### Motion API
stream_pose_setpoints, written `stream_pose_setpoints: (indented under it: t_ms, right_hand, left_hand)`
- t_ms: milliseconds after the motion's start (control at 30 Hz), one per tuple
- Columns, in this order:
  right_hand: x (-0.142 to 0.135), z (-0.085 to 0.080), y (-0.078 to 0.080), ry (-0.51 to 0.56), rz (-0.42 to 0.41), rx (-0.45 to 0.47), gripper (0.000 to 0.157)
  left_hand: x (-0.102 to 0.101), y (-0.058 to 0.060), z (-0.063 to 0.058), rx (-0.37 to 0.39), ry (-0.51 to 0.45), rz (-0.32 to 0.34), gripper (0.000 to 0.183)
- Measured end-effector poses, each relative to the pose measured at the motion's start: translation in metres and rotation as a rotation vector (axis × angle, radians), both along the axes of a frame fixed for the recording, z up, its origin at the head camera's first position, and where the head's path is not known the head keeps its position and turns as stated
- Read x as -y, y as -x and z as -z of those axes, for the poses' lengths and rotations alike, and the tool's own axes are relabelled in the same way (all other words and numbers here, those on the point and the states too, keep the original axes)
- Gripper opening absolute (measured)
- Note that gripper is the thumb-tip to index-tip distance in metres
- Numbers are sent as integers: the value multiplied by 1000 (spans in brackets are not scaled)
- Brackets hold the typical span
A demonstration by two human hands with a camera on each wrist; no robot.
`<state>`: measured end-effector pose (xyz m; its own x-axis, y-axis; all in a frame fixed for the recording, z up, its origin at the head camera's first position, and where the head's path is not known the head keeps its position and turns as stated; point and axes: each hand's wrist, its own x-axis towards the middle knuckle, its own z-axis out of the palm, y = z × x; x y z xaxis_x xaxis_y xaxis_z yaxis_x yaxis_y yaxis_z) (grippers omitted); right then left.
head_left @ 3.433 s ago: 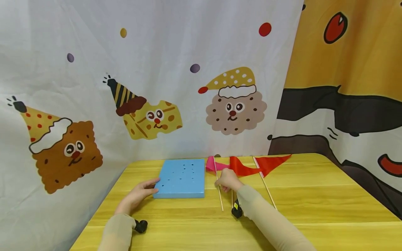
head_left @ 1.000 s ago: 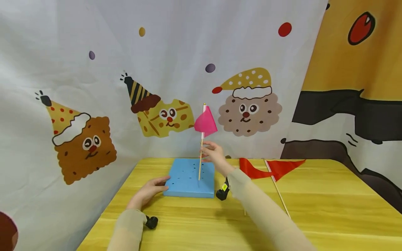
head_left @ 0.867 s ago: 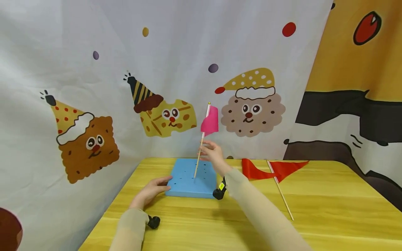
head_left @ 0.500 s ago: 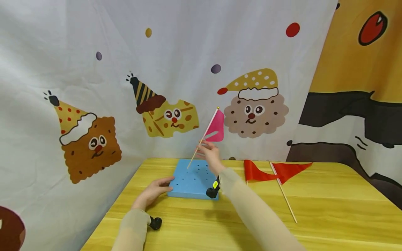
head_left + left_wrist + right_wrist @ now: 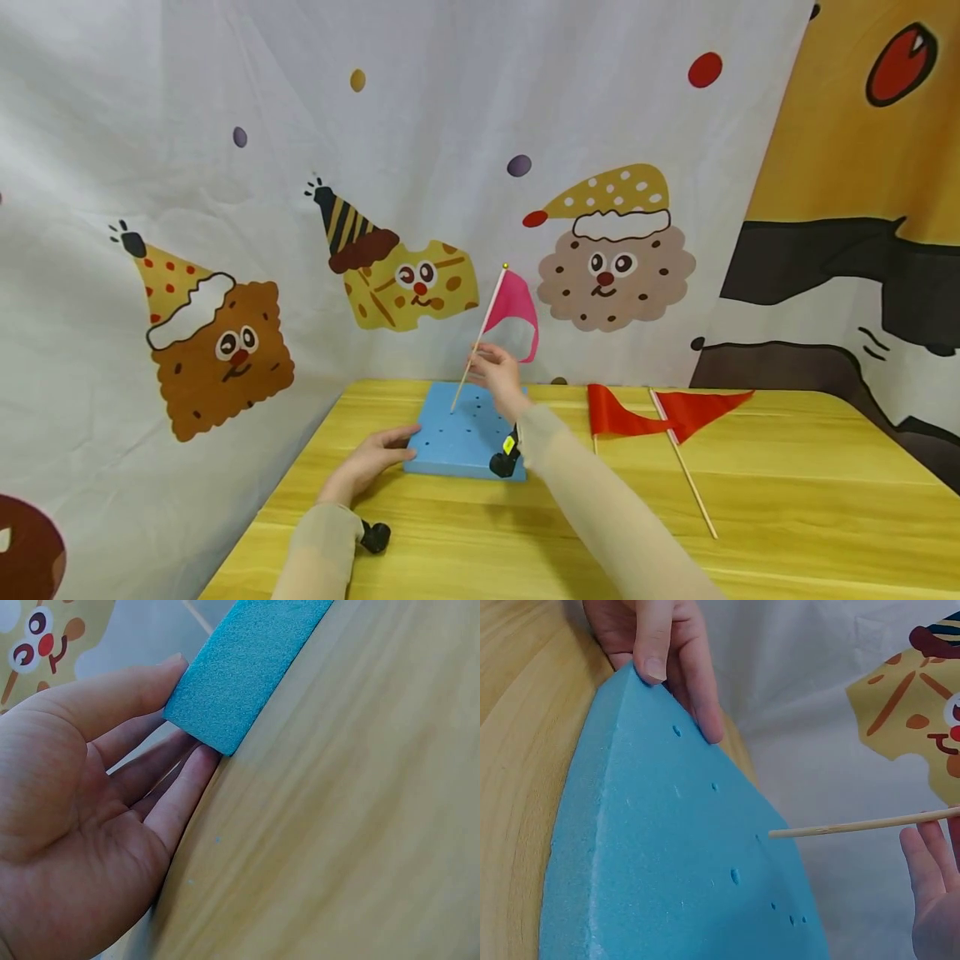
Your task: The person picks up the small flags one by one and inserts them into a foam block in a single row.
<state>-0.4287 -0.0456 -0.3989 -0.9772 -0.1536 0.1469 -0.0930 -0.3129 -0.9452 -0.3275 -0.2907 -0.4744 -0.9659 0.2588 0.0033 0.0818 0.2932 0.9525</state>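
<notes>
In the head view my right hand [image 5: 498, 375] pinches the thin wooden stick of a pink flag [image 5: 512, 302], which leans with its top to the right. In the right wrist view the bare stick tip [image 5: 774, 834] hovers near a small hole in a blue foam block [image 5: 675, 855]; whether it touches cannot be told. My left hand [image 5: 371, 460] rests against the block's left edge with fingers fairly straight. Its thumb [image 5: 654, 667] lies on the block's corner, the index fingertip along the side. Several small holes dot the block's top.
Two red flags [image 5: 622, 415] [image 5: 697, 412] on sticks lie on the wooden table [image 5: 810, 492] at the right, overlapping. A white curtain [image 5: 420, 100] printed with cartoon snacks hangs behind the table. A black wrist camera [image 5: 504, 454] sits by the block's right front corner.
The pink flag was picked up from the table, carried left over the block and tilted; its stick tip has just come slightly down and nearer. My left hand stays at the block's edge.
</notes>
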Motion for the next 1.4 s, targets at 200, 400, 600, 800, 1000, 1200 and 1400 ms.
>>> stream_pose_setpoints:
  t_ms: [200,400,600,800,1000,1200,1400]
  right_hand:
    - [6,3,1,-54,11,10,26]
    - [12,2,2,-100,14,-5,33]
    - [17,1,2,-145,-6,-5,30]
    - [22,0,0,-205,-26,-29,30]
    - [25,0,-4,-281,-29,-35,28]
    - [24,2,-6,-310,-40,-42,29]
    - [23,7,-5,-313,-49,-43,31]
  left_hand:
    - [0,1,2,3,-4,-6,57]
    - [0,3,1,10,-5,-17,57]
    - [1,4,1,12,-9,-16,57]
    - [1,5,1,17,-20,-43,55]
    - [-1,6,0,11,-17,-53,55]
    - [-2,6,1,10,-17,-39,56]
    - [-1,4,3,5,-11,-18,57]
